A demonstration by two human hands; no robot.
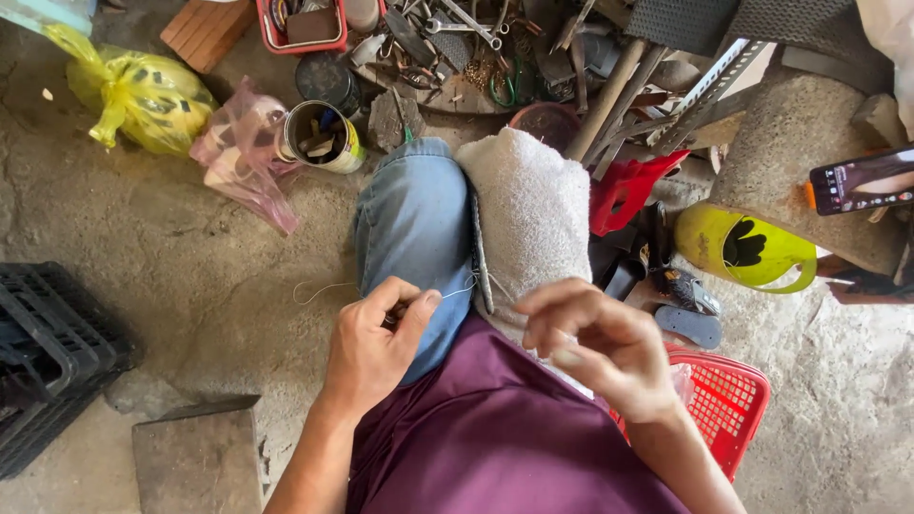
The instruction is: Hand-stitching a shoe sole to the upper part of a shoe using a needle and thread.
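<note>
Seen from above, seated on a rough concrete floor (190, 266), one knee in blue jeans (414, 228) pointing far. Left hand (376, 343) closed in a pinch, thumb against forefinger, on a thin pale thread (319, 287); thread looping out to the left over the floor and running right, across the jeans, toward the white towel (533, 214). Towel draped over the other knee, just right of the jeans, with a narrow dark strip (481, 262) lying between the two. Right hand (595, 347) near the towel's near edge, fingers curled and loose; cannot tell whether anything is held there. Hands apart, not touching. Far left, a yellow plastic bag (143, 95) and a tin can (319, 133) full of small parts. Right, a yellow-green cup (747, 249) and a red basket (728, 400).
</note>
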